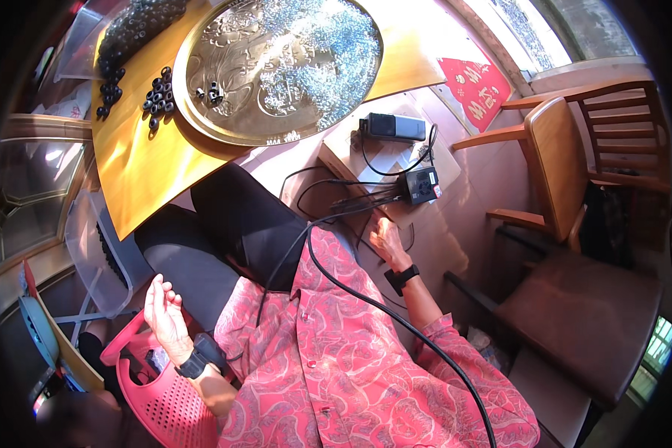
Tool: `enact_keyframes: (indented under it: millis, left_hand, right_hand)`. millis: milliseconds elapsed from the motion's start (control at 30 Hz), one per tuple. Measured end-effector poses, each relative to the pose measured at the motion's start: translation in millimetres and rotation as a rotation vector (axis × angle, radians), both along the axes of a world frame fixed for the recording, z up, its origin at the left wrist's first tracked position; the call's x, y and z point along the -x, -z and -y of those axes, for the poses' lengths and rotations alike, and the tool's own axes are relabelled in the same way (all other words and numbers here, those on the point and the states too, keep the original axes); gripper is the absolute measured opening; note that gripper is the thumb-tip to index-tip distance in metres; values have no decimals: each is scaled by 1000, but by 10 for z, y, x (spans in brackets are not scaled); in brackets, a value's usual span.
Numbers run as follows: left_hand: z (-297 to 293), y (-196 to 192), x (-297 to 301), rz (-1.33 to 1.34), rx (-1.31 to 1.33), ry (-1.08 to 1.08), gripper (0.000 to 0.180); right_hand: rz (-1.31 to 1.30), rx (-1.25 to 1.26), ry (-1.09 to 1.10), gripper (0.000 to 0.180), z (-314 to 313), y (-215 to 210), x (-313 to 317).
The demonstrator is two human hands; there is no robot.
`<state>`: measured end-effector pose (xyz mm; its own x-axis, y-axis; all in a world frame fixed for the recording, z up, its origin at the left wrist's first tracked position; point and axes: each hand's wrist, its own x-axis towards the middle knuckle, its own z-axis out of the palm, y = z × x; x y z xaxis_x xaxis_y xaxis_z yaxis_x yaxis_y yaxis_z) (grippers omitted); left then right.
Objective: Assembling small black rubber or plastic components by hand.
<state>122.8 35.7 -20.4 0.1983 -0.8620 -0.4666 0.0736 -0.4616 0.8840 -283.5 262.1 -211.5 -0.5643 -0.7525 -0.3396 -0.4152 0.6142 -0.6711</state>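
a: where r the hands?

b: left hand (164, 310) at abt 8 o'clock, palm up, fingers loosely curled, holding nothing. it hangs just over the rim of a pink perforated plastic chair (160, 396). black wristband on that wrist.

a: and the right?

b: right hand (388, 240) just right of centre, abt 3 o'clock from the lap, stretched down toward the black cables (336, 205) on the floor. fingers partly spread, seems to touch or nearly touch a cable; can't tell if it grips one. black watch on the wrist.

a: what's near it?

b: black power box (421, 185) at abt 1 o'clock from that hand, cables running into it, sitting on a flat cardboard box (336, 157). a dark rectangular device (393, 127) further up, same direction.

a: bench?

b: yellow wooden bench (138, 160) at 11 o'clock, carrying a big round brass tray (224, 123) w/ a heap of small silvery bits (313, 52). black rings (158, 97) lie on the bench at the tray's 9 o'clock. wooden armchair (567, 164) at 3 o'clock, well apart.
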Motion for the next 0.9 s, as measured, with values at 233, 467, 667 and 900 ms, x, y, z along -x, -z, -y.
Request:
enact_keyframes:
  millis: [233, 467, 667, 900]
  left_hand:
    - [3, 44, -42, 11, -1, 8, 25]
    - [-1, 8, 28, 41, 16, 12, 24]
    - [-16, -207, 344, -10, -60, 336, 25]
    - [-136, -305, 807, -27, -231, 902, 22]
  right_hand:
    - [-92, -56, 29, 16, 16, 59, 165]
    - [289, 49, -50, 27, 317, -249, -87]
    - [598, 222, -45, 32, 391, -392, -236]
    - [818, -57, -87, 37, 452, -348, -331]
